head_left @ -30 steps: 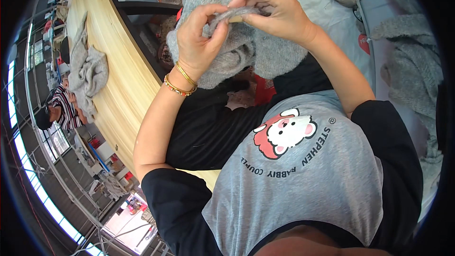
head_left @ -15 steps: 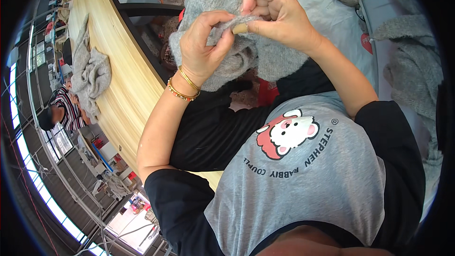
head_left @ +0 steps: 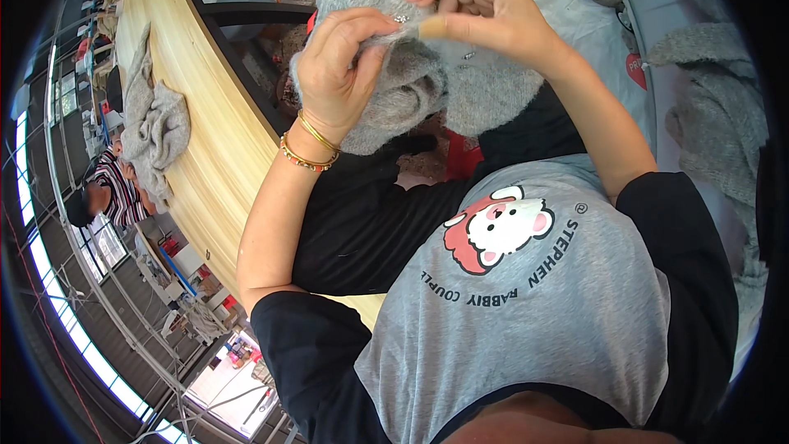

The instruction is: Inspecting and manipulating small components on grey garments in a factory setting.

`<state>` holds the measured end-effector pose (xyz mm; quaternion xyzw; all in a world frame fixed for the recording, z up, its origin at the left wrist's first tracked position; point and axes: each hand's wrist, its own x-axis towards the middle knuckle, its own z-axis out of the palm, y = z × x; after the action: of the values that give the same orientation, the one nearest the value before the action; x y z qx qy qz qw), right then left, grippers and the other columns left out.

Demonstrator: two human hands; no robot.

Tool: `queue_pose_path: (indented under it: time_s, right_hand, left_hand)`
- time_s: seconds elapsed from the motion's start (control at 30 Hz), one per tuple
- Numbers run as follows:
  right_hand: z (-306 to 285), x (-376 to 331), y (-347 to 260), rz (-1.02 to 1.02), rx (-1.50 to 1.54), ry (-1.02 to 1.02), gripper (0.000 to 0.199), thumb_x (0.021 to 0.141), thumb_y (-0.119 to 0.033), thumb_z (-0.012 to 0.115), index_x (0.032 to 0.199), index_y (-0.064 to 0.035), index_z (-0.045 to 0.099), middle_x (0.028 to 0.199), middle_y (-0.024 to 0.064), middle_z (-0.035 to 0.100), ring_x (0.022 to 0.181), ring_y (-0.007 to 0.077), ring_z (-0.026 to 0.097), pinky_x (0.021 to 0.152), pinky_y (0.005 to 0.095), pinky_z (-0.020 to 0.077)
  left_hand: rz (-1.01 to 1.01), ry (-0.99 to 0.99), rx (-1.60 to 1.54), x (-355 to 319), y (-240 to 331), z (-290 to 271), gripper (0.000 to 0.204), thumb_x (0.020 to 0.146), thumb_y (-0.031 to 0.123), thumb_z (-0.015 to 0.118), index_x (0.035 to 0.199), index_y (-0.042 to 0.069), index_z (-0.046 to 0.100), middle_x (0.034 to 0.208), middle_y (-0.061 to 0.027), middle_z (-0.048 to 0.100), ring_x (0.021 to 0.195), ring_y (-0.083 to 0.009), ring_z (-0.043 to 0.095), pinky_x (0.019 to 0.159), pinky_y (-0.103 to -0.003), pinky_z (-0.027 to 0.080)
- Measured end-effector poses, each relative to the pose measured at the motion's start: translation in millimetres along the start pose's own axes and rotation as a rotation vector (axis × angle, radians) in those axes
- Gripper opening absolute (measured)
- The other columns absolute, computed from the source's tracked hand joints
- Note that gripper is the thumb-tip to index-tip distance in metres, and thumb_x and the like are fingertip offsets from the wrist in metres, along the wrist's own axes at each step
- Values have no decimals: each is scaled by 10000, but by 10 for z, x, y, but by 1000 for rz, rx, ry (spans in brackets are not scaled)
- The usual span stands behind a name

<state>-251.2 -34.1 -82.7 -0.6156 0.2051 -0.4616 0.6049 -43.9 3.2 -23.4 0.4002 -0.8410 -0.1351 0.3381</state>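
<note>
A fuzzy grey knit garment (head_left: pixel 493 94) lies bunched over my lap. My left hand (head_left: pixel 341 66), with gold and beaded bangles at its wrist, pinches a raised fold of it between thumb and fingers. A small shiny silvery piece (head_left: pixel 401 19) shows at that fold, and another shiny bit (head_left: pixel 469 55) is on the knit below my right hand (head_left: pixel 497 25). That hand hovers just right of the fold, index finger stretched and thumb apart from it. Its thumb has a tan wrap. I see nothing between those fingers; a very thin thing could escape me.
A long pale wooden table (head_left: pixel 218 173) runs along my left, with a crumpled grey knit piece (head_left: pixel 156 131) on it. More grey knitwear (head_left: pixel 715 123) hangs over a pale bin at the right. A person in a striped top (head_left: pixel 119 189) is beyond the table.
My right thumb and fingers have come off the fold and spread apart. My left hand has shifted slightly left, still pinching the knit. Shiny silvery bits now show.
</note>
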Motion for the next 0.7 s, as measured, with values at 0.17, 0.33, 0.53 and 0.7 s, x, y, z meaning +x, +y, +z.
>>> queue_pose_path:
  time_s: [0.17,0.33,0.53,0.7]
  right_hand:
    - [-37,23,3,265,0,-61,212,911,-195,600,1054,-55,670,711,-43,594,603,11,497,520,156,356]
    - [64,30,14,276,8,-66,204,913,-210,602,1023,-57,681,728,-45,607,599,5,494,496,151,341]
    - [97,7,67,289,88,-77,198,901,-194,620,1033,-56,673,825,-28,627,654,20,517,524,161,383]
    - [163,15,-86,-258,-438,58,300,787,-42,682,1084,-53,648,1004,23,623,801,107,584,634,224,477]
  left_hand:
    - [61,-57,168,-45,-61,-44,279,643,-40,675,886,96,654,911,-37,648,784,-212,619,655,-296,483]
    - [226,-31,283,-20,-117,-34,270,630,4,698,871,121,665,879,-12,630,731,-190,581,651,-298,459]
    - [246,-71,318,-28,-113,-55,266,641,12,693,881,121,656,894,-10,631,747,-201,588,663,-303,455]
    - [79,-11,202,-16,-113,3,270,672,-9,666,909,116,638,887,-22,639,769,-213,601,672,-300,450]
